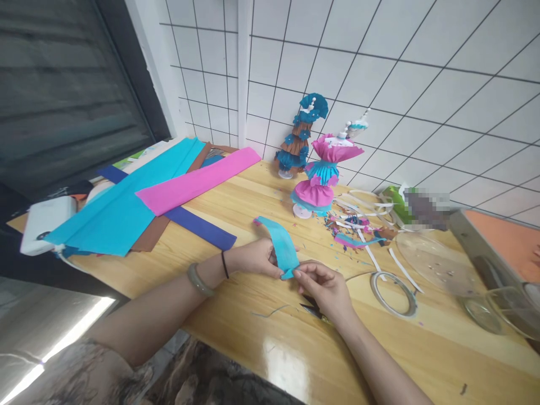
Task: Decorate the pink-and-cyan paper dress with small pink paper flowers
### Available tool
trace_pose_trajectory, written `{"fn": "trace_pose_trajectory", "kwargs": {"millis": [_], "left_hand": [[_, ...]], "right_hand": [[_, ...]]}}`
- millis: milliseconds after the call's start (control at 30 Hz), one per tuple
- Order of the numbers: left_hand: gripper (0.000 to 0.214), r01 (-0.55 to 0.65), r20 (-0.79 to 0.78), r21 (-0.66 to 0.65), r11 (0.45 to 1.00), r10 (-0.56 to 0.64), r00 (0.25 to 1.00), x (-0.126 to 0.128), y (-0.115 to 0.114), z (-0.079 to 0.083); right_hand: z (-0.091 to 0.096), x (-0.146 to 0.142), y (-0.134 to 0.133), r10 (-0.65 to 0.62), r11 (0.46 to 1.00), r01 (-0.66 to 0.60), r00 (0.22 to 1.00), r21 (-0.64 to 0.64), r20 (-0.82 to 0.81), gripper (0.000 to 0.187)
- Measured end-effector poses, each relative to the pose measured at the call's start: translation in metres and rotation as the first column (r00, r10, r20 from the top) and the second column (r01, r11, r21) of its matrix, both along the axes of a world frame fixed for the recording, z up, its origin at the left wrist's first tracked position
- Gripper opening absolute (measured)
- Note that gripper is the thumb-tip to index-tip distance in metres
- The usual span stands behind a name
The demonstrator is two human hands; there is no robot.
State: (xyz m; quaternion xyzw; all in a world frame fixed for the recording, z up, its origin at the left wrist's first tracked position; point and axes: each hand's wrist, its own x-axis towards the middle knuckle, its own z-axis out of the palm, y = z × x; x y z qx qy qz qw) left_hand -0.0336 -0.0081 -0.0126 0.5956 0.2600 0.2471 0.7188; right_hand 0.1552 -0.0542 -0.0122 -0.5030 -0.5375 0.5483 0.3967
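Observation:
Both hands pinch the near end of a curved strip of light blue crepe paper (278, 243) with a pink edge at its far tip. My left hand (255, 257), with a bangle and a black band at the wrist, grips it from the left with closed fingers. Pinching the same end from the right is my right hand (323, 286). The strip arches up and away over the wooden table (236, 315). Black scissors (311, 308) lie on the table just under my right hand.
Sheets of cyan (122, 205), pink (198, 180) and dark blue (198, 225) crepe paper lie at the left. Two paper dolls (316, 180) stand by the tiled wall. Paper scraps (358, 228), a tape ring (394, 292) and clear plastic lids (439, 261) lie right.

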Motion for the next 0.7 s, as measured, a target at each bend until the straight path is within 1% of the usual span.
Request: {"fn": "trace_pose_trajectory", "kwargs": {"millis": [133, 333, 533, 600, 700], "left_hand": [[0.067, -0.012, -0.043, 0.023, 1.0, 0.013, 0.999, -0.0008, 0.0008, -0.0023], [0.066, -0.002, -0.023, 0.006, 1.0, 0.002, 1.0, -0.0005, 0.0007, -0.0029], [0.066, -0.013, -0.043, 0.038, 0.999, 0.015, 0.999, -0.0006, 0.0007, -0.0028], [0.062, -0.016, -0.042, 0.048, 0.999, 0.018, 0.999, -0.0009, 0.0005, -0.0021], [0.047, -0.028, -0.073, 0.088, 0.996, 0.035, 0.997, -0.0019, 0.0011, 0.0003]], "right_hand": [[0.0002, 0.0004, -0.0001, 0.004, 1.0, -0.004, 1.0, 0.018, 0.006, 0.028], [0.0027, -0.0006, -0.0009, -0.009, 0.999, 0.007, 0.999, 0.033, 0.043, 0.03], [0.0028, -0.0011, -0.0011, -0.011, 1.0, 0.01, 0.999, 0.016, 0.037, 0.031], [0.0024, -0.0011, -0.0009, -0.013, 1.0, 0.013, 1.0, 0.005, 0.025, 0.03], [0.001, -0.0004, -0.0007, -0.004, 1.0, 0.004, 1.0, 0.002, 0.014, 0.028]]}}
